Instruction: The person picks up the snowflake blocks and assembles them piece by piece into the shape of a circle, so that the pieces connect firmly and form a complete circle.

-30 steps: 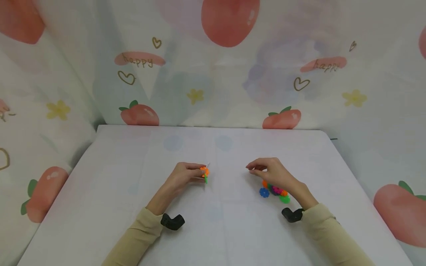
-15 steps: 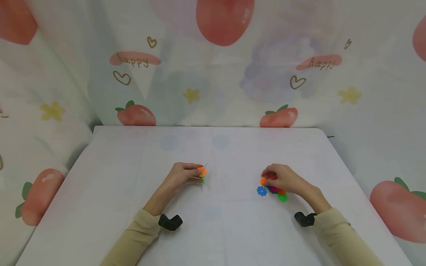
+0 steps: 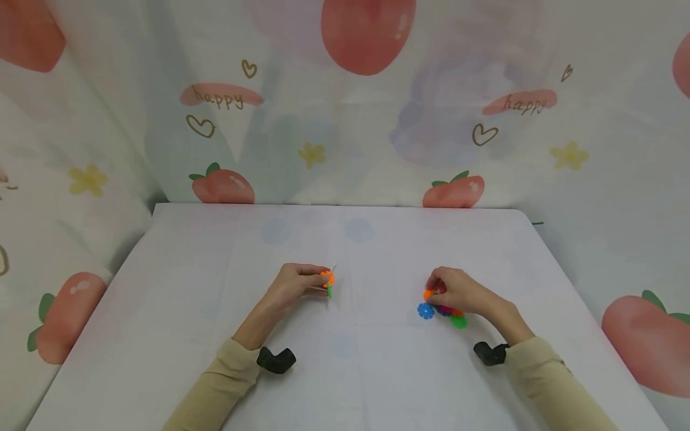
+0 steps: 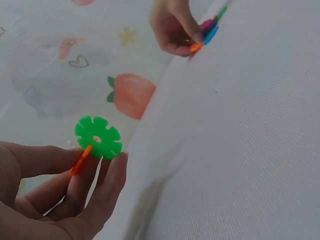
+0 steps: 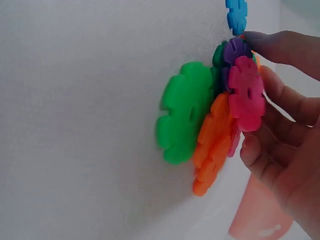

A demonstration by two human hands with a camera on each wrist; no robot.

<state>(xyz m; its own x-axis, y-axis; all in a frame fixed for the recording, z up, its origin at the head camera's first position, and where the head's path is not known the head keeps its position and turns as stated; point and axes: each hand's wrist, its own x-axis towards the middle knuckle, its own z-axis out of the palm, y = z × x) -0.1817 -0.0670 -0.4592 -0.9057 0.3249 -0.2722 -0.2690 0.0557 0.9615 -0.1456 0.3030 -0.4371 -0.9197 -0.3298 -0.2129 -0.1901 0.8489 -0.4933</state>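
My left hand [image 3: 293,286] pinches an orange notched snowflake disc [image 4: 81,160] between thumb and fingers, above the table. Slotted into it is a green snowflake disc [image 4: 99,137], and a whitish piece [image 3: 333,268] sticks out on the far side. To the right, my right hand [image 3: 458,290] reaches into a small pile of discs, its thumb and fingertips around an orange snowflake disc [image 3: 428,295]. A blue disc [image 3: 426,310] lies just in front of the fingertips. Pink [image 5: 247,94], purple [image 5: 236,50], orange [image 5: 214,135] and green [image 5: 185,112] discs overlap beneath the hand.
A white cloth covers the table [image 3: 302,395]. Behind it hangs a printed curtain [image 3: 356,131] with fruit, hearts and flowers, which also runs down the left side. A black wrist device [image 3: 277,360] sits by the left cuff, another black device [image 3: 489,353] by the right.
My right hand has moved right and nearer, down to the pile, and its fingertips have closed around the orange disc. The left hand keeps its hold and place.
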